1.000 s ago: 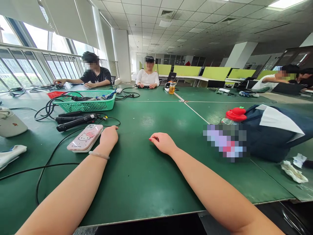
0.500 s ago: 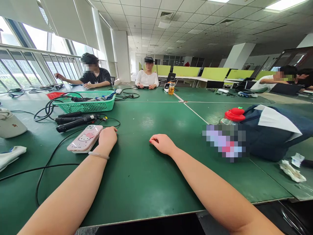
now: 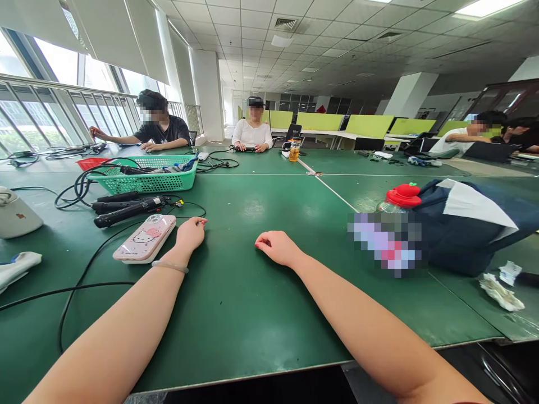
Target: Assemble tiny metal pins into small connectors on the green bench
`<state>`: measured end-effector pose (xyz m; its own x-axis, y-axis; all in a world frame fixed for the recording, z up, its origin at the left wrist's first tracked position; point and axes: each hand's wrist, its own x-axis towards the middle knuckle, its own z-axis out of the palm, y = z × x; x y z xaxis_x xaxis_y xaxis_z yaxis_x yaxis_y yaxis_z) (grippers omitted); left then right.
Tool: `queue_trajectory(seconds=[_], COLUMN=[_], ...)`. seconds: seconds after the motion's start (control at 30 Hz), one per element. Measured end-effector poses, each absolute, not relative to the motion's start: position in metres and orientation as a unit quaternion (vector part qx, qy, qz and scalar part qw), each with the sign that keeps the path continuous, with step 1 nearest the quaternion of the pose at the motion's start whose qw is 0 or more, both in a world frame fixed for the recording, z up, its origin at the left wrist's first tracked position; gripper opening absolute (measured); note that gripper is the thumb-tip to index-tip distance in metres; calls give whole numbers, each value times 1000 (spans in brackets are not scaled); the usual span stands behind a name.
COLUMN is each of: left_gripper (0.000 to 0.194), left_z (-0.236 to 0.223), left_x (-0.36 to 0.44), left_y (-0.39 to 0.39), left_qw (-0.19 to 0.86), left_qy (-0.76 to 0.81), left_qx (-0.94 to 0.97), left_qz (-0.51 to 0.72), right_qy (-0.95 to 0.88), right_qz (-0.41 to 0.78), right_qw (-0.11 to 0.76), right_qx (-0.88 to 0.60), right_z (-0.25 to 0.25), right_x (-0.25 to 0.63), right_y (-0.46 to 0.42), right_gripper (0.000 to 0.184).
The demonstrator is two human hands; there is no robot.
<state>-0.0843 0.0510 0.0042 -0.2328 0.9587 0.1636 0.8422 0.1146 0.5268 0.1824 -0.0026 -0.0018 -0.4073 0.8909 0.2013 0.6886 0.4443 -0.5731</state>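
Note:
My left hand (image 3: 190,233) rests on the green table (image 3: 252,292) with its fingers curled loosely under and nothing in it. It lies just right of a pink phone-like device with a cartoon cat (image 3: 144,238), close to it but apart. A thin bracelet circles that wrist. My right hand (image 3: 278,247) lies knuckles-up on the bare table a little to the right, fingers folded in, red nails showing, holding nothing.
Black handheld tools (image 3: 126,207) with cables and a green basket (image 3: 147,178) lie behind the pink device. A red-capped bottle (image 3: 402,197) and a dark bag (image 3: 467,224) sit at the right, with crumpled paper (image 3: 501,293) nearby. Other people sit at the far side.
Both hands stay put on the table; the left hand's fingers have stretched slightly forward. The far-left person has raised an arm. The view has shifted a little.

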Motion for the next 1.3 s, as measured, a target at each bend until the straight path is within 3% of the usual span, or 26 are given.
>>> queue_trajectory(seconds=[0.13, 0.33, 0.47, 0.73, 1.0, 1.13, 1.3], left_gripper=[30, 29, 32, 30, 30, 29, 29], left_z=[-2, -5, 1, -7, -2, -1, -6], left_x=[-67, -12, 7, -9, 3, 0, -7], left_y=[51, 24, 7, 19, 6, 10, 16], left_qw=[174, 336, 411, 406, 509, 442, 361], left_qy=[690, 526, 442, 488, 401, 446, 494], left_qx=[635, 672, 684, 658, 648, 661, 701], left_qz=[302, 398, 409, 404, 401, 412, 367], right_qy=[-821, -822, -820, -834, -839, -836, -839], right_qz=[192, 127, 84, 76, 70, 76, 53], right_qw=[227, 198, 177, 173, 172, 184, 183], right_qx=[-487, -519, -537, -518, -511, -511, -510], right_z=[-7, -11, -12, -12, -12, -14, -16], right_x=[177, 162, 157, 158, 160, 160, 157], right_y=[2, 6, 4, 4, 6, 4, 1], right_gripper=[15, 41, 45, 27, 24, 24, 38])
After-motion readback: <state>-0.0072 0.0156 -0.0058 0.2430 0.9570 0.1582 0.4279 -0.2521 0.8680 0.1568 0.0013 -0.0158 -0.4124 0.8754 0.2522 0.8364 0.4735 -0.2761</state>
